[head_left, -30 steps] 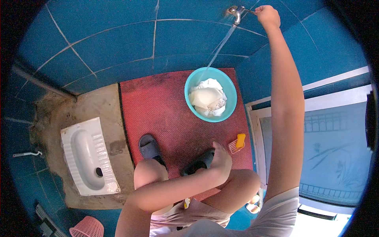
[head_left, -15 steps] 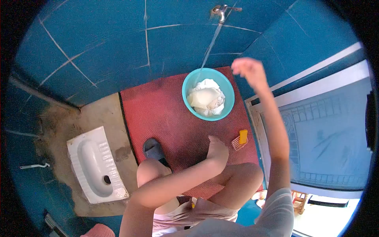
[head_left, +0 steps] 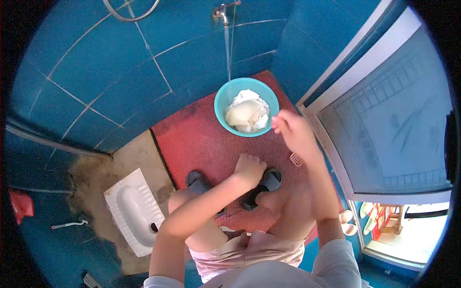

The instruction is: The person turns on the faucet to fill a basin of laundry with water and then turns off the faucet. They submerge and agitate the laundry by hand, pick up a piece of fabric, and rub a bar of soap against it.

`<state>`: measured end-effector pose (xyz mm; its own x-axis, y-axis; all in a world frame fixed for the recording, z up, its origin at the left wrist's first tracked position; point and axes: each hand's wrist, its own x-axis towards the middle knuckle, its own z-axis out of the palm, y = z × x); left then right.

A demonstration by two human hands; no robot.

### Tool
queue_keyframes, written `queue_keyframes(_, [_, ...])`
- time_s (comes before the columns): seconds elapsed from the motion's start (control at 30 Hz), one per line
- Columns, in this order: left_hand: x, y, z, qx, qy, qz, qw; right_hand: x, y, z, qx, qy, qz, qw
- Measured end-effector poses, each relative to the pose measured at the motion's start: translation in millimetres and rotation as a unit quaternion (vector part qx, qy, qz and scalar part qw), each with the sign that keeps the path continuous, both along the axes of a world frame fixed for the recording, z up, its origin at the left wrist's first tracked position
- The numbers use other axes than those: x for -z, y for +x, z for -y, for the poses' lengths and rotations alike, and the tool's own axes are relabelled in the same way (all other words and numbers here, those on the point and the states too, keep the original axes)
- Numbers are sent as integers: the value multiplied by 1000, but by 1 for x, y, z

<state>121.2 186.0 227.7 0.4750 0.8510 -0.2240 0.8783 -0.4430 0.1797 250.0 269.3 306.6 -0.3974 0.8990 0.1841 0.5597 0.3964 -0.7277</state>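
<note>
A turquoise basin (head_left: 223,120) stands on the red mat with bunched white cloth (head_left: 247,114) inside. Water (head_left: 227,53) runs into it from a metal tap (head_left: 222,14) on the wall. My right hand (head_left: 295,133) hovers by the basin's right rim, fingers curled together, with nothing visible in them. Over the mat in front of my knees, my left hand (head_left: 250,170) hangs from a bent wrist; its fingers are mostly hidden. A pink soap dish (head_left: 296,160) shows in part beneath my right forearm.
The red mat (head_left: 192,129) meets a concrete floor with a white squat toilet (head_left: 132,211) on the left. A framed door (head_left: 384,125) stands at right. My slippered feet (head_left: 271,178) rest on the mat. A hose (head_left: 132,17) hangs on the tiled wall.
My right hand has come down from above the basin's right side to beside its rim. My view has shifted and turned. The yellow block on the soap dish is now out of sight.
</note>
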Motion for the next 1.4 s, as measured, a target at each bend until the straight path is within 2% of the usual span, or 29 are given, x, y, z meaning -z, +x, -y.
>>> queue_keyframes(0.03, [-4, -2, -1, -14, -72, -29, 997, 8, 6, 8, -18, -15, 69, 997])
queue_keyframes(0.07, [-1, -6, -7, -14, -66, -67, 995, 16, 9, 5, -37, -26, 136, 990])
queue_keyframes(0.1, [-1, -8, -6, -11, -68, -71, 995, 23, 17, 3, -34, -28, 132, 990])
queue_keyframes(0.13, [0, -11, -4, -7, -41, -77, 996, 31, 28, -1, -140, -100, 219, 960])
queue_keyframes(0.17, [0, -12, -1, -1, -17, -83, 996, 41, 36, -2, -243, -172, 299, 906])
queue_keyframes(0.2, [-2, -13, 4, 6, -22, -85, 996, 61, 38, -7, -239, -179, 295, 908])
queue_keyframes(0.27, [-14, -12, 6, 19, -19, -15, 1000, 94, 43, -31, -222, -239, 276, 904])
queue_keyframes(0.3, [-17, -12, 4, 24, -21, -14, 999, 89, 43, -37, -217, -242, 276, 904])
queue_keyframes(0.37, [-21, -9, 3, 13, -80, 2, 997, 79, 38, -42, -174, -206, 207, 940])
queue_keyframes(0.5, [-12, -5, -1, -5, -57, -50, 997, 91, 41, -50, -142, -204, 210, 946])
queue_keyframes(0.57, [-11, -5, -1, 13, -24, -67, 997, 103, 38, -50, -210, -183, 280, 919])
queue_keyframes(0.6, [-13, -5, -1, 12, -24, -69, 997, 85, 32, -41, -226, -188, 291, 910])
queue_keyframes(0.7, [-19, -6, 2, 10, -54, -58, 997, 92, 18, -39, -235, -197, 323, 895])
queue_keyframes(0.83, [-22, -6, -2, 10, -52, -36, 998, 93, 13, -37, -235, -184, 255, 920])
queue_keyframes(0.9, [-22, -6, -3, 5, -67, -33, 997, 90, 13, -35, -190, -167, 239, 938])
queue_keyframes(0.97, [-15, -11, -2, 10, -20, -16, 1000, 97, 12, -38, -201, -177, 255, 929])
queue_keyframes(1.07, [-28, -11, -1, -10, -58, -34, 998, 111, 10, -42, -228, -193, 289, 910])
queue_keyframes(1.2, [-26, -15, 0, 1, -36, -34, 999, 122, 7, -47, -248, -187, 324, 894])
queue_keyframes(1.3, [-23, -16, 0, 3, -51, -37, 998, 123, 8, -43, -249, -125, 272, 921])
queue_keyframes(1.33, [-19, -17, 2, -3, -20, -32, 999, 121, 6, -44, -249, -124, 273, 921])
queue_keyframes(1.4, [-20, -17, 2, -10, 11, -28, 1000, 118, 2, -45, -259, -180, 311, 897])
